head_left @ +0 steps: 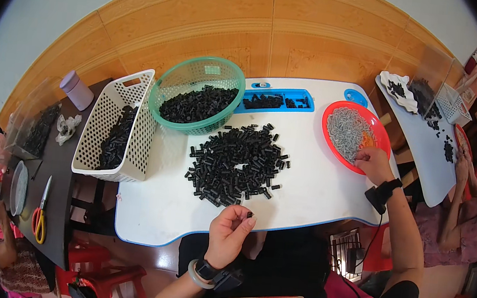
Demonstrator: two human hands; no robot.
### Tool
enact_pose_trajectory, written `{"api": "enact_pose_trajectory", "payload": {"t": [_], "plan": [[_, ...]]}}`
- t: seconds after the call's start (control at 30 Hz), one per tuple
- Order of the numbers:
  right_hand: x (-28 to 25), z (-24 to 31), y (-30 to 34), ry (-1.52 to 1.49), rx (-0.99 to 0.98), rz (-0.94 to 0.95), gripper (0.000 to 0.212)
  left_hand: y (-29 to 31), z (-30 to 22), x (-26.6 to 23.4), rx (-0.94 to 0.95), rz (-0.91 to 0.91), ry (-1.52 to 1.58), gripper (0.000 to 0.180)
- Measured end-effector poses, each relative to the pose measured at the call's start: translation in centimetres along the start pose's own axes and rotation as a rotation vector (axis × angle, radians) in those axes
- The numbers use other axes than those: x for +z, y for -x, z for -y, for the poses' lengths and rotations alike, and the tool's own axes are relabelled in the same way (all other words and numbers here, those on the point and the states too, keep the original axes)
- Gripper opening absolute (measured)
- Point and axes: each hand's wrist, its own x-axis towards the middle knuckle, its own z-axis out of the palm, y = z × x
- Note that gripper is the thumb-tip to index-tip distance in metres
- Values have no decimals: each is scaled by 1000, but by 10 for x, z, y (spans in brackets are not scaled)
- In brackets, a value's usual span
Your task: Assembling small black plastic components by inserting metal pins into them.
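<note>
Near the front edge of the white table [168, 205], my left hand [227, 235] is closed, pinching a small black cylindrical piece [249, 214] between thumb and forefinger. A loose heap of similar black cylinders [230, 168] lies on the table just beyond it. Over to the right, my right hand [373, 163] reaches into a red plate [328, 141] with its fingers drawn together. The plate holds many small grey pieces [346, 131] and a small patch of orange ones [367, 140] beside my fingertips. Whatever those fingers grip is hidden.
Behind the heap stand a green basket [191, 126] of black pieces and a blue tray [278, 105]. A white basket [141, 133] is at left. Scissors [41, 215] and a lilac bottle [76, 91] rest on a dark side table. People sit at both sides.
</note>
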Motion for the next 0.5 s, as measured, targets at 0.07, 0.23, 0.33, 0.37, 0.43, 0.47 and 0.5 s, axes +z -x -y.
{"api": "enact_pose_trajectory", "payload": {"t": [0.07, 0.23, 0.33, 0.37, 0.43, 0.47, 0.5], "plan": [[2, 1, -3, 35, -15, 1, 10, 1, -2, 1, 6, 1, 9, 10], [8, -1, -5, 42, -11, -16, 10, -1, -2, 1, 4, 2, 0, 10], [9, 1, -3, 108, -80, -98, 8, -3, -1, 2, 38, -9, -9, 13], [8, 3, -2, 107, -105, -111, 7, -2, -1, 2, 41, -2, 2, 13], [6, 6, 0, 109, -130, -127, 6, -2, -1, 1, 46, 6, 14, 12], [6, 6, -1, 91, -131, -130, 5, -2, -1, -1, 30, 5, 17, 12], [7, 6, -2, 72, -132, -133, 4, -2, -1, -2, 14, 5, 20, 12]]}}
